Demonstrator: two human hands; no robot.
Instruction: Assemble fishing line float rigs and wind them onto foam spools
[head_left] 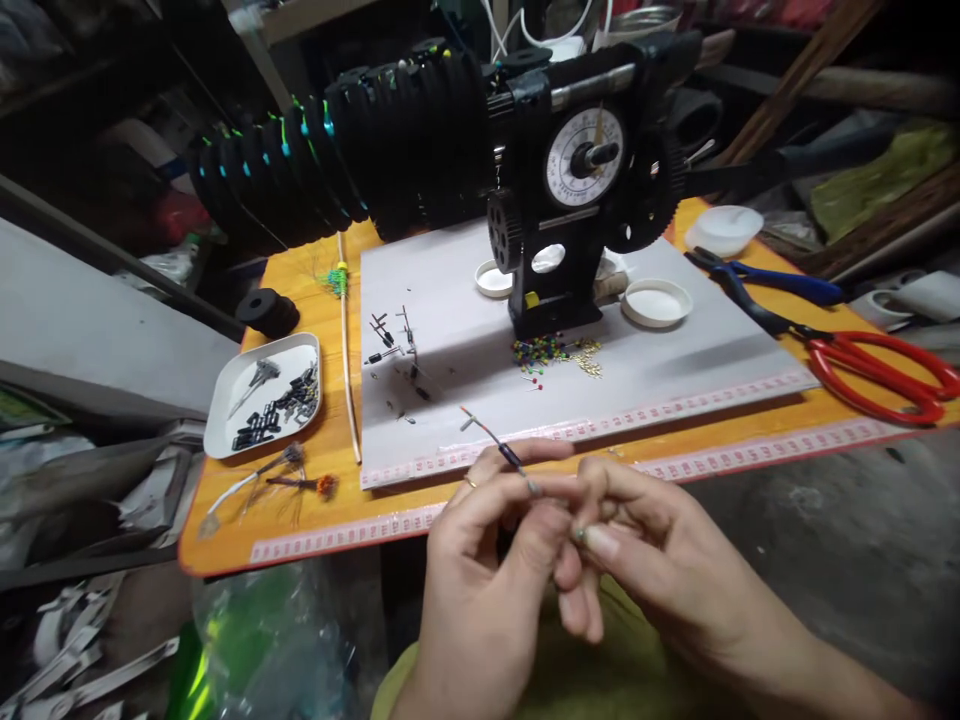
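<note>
Over the table's near edge, my left hand (484, 585) is closed, with a thin rod piece (511, 456) between its fingers. This piece has a black sleeve and an orange tip, and it points up and left. My right hand (675, 560) touches the left one and pinches a small greenish bead (580, 535) between thumb and fingertips. Whether the bead is joined to the rod piece is hidden by the fingers. Similar rod pieces (386, 352) lie on the white board (465, 390) ahead. Coloured ball-headed pins (536, 350) and small gold bits (589, 358) are heaped there too.
A black machine with a white dial (559, 165) and a row of black spools (420, 130) stands on the board. At left, a white tray (214, 440) holds black parts. Red-handled scissors (825, 370) and blue-handled pliers (802, 285) lie right. Measuring tapes (337, 535) line the edges.
</note>
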